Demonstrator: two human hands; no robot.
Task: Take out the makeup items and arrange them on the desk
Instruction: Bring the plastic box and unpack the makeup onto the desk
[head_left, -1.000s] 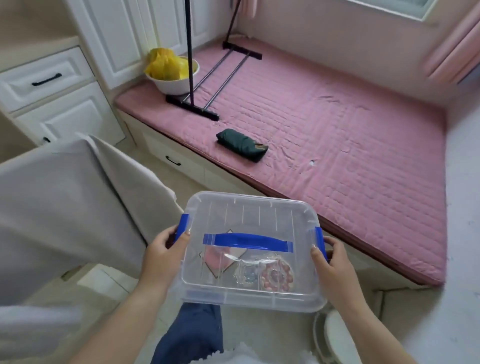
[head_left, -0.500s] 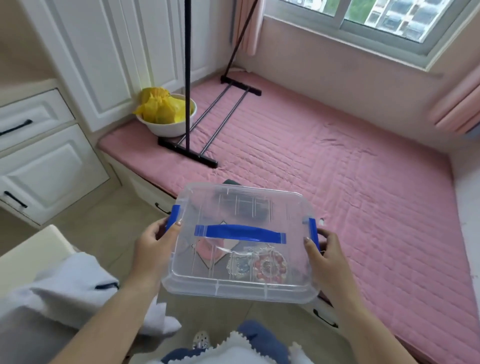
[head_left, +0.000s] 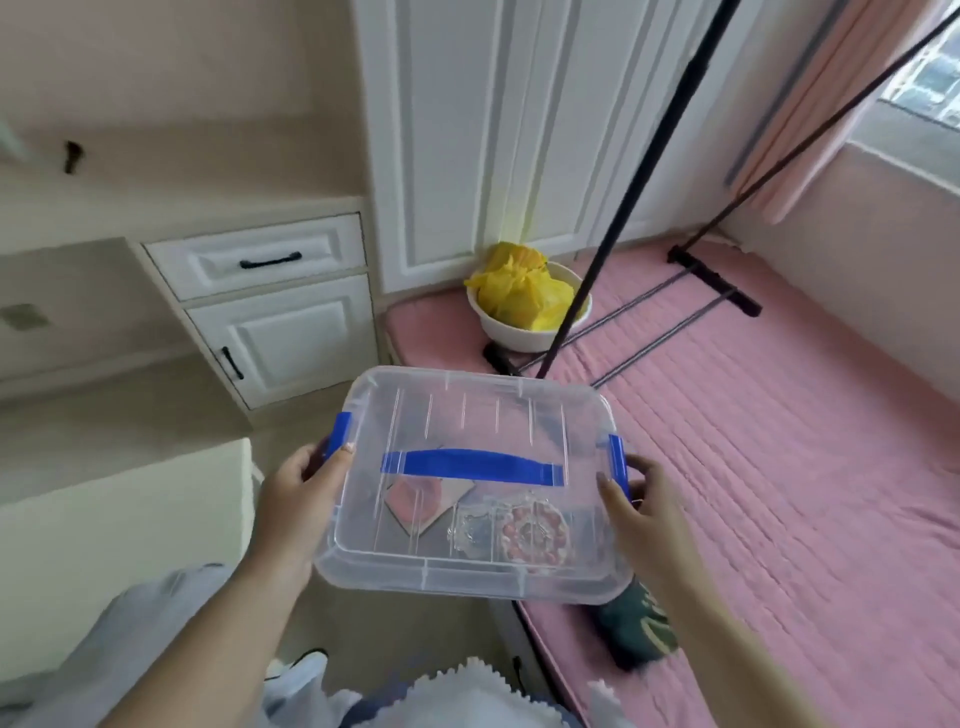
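Both grips clamp the clear box (head_left: 467, 493): left hand (head_left: 298, 499), right hand (head_left: 641, 514); bowl (head_left: 524, 332), rack pole (head_left: 618, 208) beyond.

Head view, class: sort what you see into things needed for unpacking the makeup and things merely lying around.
Job:
clear storage box
pink palette inside
round beaded case inside
left hand
right hand

Lying about:
white bowl
yellow bag
dark green bundle
black rack

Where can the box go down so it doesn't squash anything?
The pink mat lies bare to the right of the clear box, between the black rack feet and the near edge. The cream surface beside the left hand is also bare. The corner by the white bowl is crowded.
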